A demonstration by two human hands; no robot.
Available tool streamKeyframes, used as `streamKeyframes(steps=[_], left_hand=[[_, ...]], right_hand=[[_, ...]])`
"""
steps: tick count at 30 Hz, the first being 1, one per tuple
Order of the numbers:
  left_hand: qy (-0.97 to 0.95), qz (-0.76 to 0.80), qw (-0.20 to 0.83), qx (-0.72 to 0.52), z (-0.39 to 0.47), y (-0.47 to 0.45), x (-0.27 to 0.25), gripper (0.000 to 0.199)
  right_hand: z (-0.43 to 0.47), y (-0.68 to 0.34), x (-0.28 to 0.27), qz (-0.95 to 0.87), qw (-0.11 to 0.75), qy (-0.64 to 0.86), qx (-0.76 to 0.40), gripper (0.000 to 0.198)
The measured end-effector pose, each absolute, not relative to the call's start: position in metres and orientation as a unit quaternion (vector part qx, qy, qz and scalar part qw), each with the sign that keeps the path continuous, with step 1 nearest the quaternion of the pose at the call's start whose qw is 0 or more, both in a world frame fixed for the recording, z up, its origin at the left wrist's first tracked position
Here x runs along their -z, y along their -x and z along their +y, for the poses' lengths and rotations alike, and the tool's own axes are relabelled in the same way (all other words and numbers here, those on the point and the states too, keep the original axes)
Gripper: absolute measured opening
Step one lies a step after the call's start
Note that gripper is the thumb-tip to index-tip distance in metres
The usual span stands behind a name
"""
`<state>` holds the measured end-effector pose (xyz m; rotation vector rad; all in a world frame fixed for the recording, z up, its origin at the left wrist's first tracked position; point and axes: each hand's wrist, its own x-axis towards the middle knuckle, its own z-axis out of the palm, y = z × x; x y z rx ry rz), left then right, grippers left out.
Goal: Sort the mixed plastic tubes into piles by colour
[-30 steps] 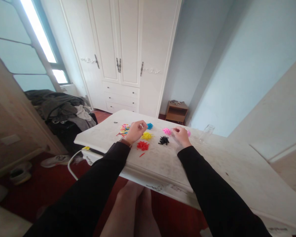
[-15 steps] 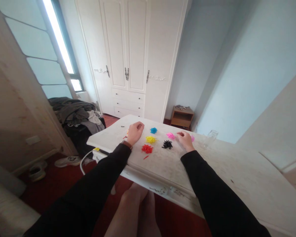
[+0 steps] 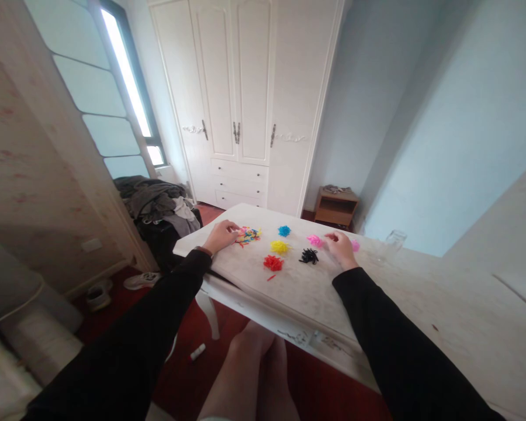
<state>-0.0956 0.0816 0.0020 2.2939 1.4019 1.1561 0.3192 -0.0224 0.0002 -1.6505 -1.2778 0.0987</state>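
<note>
My left hand [image 3: 222,235] is at the left edge of a mixed pile of small coloured strip-like pieces [image 3: 249,236], its fingertips drawn together. Whatever they pinch is too small to make out. Between a pink pile [image 3: 314,241] and a second pink pile [image 3: 355,245], my right hand [image 3: 340,249] hovers low with closed fingers; I cannot see what is in them. Single-colour piles lie in the middle of the table: blue [image 3: 284,231], yellow [image 3: 279,247], red [image 3: 273,263] and black [image 3: 309,256]. One loose red piece [image 3: 271,278] lies in front of the red pile.
The white table [image 3: 298,298] has a clear glass jar [image 3: 393,241] at its back right. Beyond it stand a white wardrobe [image 3: 254,82] and a small wooden cabinet [image 3: 335,207]. Clothes [image 3: 153,199] are heaped at the left. A white cylinder [image 3: 197,352] lies on the red floor.
My left hand has moved left, away from the blue pile, to the mixed pile, which now shows more fully. The right hand stays by the pink piles. The view has turned slightly left.
</note>
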Motion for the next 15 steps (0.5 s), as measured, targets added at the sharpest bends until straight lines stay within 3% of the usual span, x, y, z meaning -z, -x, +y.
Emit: streamKeyframes(steps=[15], left_hand=[[-0.816,0.426,0.112,-0.375,0.0780,0.0960,-0.0066,0.016]], right_hand=[[-0.0202,-0.3244,0.0061,-0.542,0.492,0.680,-0.032,0.020]])
